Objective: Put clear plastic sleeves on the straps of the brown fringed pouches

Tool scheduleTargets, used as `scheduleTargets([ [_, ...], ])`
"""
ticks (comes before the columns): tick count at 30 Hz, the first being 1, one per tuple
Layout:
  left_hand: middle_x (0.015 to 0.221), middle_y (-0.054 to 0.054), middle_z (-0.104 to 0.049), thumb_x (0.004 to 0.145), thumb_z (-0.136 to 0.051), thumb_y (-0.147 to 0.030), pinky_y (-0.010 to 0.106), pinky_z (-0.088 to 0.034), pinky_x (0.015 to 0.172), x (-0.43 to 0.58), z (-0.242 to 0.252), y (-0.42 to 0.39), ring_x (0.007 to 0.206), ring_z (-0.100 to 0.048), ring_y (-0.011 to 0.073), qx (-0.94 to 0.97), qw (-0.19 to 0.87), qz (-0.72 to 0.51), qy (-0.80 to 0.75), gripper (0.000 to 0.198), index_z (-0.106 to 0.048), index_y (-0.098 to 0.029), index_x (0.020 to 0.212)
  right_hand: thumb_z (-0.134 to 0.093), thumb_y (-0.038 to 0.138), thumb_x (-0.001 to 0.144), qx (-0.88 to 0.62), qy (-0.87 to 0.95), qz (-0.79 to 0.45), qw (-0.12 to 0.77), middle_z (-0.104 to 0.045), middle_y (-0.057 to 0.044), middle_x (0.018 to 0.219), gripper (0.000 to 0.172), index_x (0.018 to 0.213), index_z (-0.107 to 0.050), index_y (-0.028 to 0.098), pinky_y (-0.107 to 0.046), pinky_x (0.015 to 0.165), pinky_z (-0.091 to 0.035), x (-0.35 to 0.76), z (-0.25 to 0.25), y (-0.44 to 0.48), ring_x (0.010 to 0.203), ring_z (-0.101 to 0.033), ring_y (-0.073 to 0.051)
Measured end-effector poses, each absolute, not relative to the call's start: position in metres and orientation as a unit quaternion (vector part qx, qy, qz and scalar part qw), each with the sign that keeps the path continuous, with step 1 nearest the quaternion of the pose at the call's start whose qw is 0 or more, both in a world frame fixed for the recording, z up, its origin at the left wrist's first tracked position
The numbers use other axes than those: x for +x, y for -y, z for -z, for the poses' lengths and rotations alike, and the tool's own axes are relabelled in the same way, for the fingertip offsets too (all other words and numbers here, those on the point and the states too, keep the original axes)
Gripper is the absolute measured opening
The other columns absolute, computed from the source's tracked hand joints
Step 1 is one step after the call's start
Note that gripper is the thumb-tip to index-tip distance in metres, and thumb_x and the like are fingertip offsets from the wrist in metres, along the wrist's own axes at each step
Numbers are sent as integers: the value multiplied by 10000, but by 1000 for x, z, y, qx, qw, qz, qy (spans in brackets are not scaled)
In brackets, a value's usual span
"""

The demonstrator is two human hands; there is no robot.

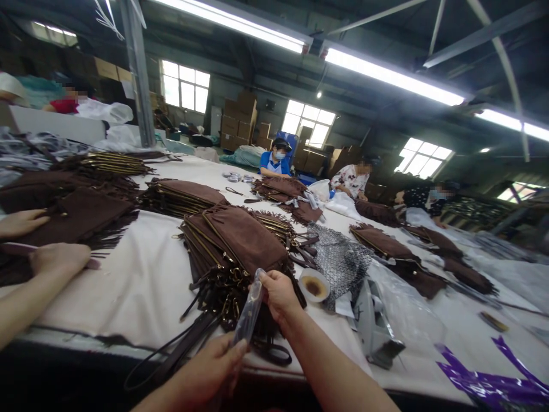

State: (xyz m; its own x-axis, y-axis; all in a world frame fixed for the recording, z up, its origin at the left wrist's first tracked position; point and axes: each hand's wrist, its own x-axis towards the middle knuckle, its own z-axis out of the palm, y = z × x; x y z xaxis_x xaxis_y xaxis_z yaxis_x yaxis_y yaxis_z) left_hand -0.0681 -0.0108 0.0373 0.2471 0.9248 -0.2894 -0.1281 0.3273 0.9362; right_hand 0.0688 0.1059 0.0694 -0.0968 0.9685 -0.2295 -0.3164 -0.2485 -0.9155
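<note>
Between my two hands stretches a folded strip of clear plastic [247, 313]. My left hand [214, 366] grips its lower part near the table's front edge. The upper end is pinched in my right hand [278, 293], thumb and fingers closed. Just behind lies a stack of brown fringed pouches [244, 232] with gold zippers. Metal clasps [225, 292] and dark wrist straps [180, 349] hang from the stack's near side. My hands partly cover the straps and the nearest pouches.
A co-worker's hands [62, 257] are at the left over brown pouches, one holding a pinkish tool. At the right stand a bowl with brown residue [314, 286], a grey tape dispenser [375, 326] and purple plastic [493, 375]. More pouch stacks [184, 194] and seated workers are beyond.
</note>
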Motion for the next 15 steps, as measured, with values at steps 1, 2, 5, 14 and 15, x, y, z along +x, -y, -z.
scheduleTargets([
  [1,586,-1,-581,785,-592,-625,238,-391,474,-70,-43,1,498,-523,142,416,698,-379,-442,451,-587,-175,822,-766,439,583,-454,366,-644,496,-588,24,518,382,667,-494,185,-244,475,-445,68,-69,-106,501,-594,-153],
  [2,665,21,-617,795,-580,-627,243,-418,514,-69,-48,-9,554,-556,146,397,723,-379,-421,461,-571,-168,840,-760,451,585,-455,374,-639,495,-583,27,520,385,666,-490,188,-244,473,-440,68,-69,-106,498,-587,-150],
  [5,666,-23,-557,748,-629,-636,243,-432,525,-60,-60,-33,505,-488,97,318,759,-403,-400,495,-538,-168,883,-715,482,625,-464,403,-618,491,-564,36,520,370,657,-484,195,-247,468,-425,70,-68,-104,478,-551,-139],
  [14,529,-58,-443,784,-506,-616,240,-365,409,-16,-44,-28,418,-439,113,428,539,-495,-531,418,-445,-216,680,-683,375,718,-550,670,-279,413,-655,0,686,221,823,-623,190,-253,615,-442,91,-85,-101,631,-598,-152],
  [15,536,-52,-457,791,-502,-601,247,-382,421,-16,-44,-27,428,-457,120,434,534,-496,-530,405,-447,-215,679,-679,363,718,-554,678,-264,405,-643,5,664,188,765,-617,192,-251,608,-437,89,-83,-103,620,-591,-151],
])
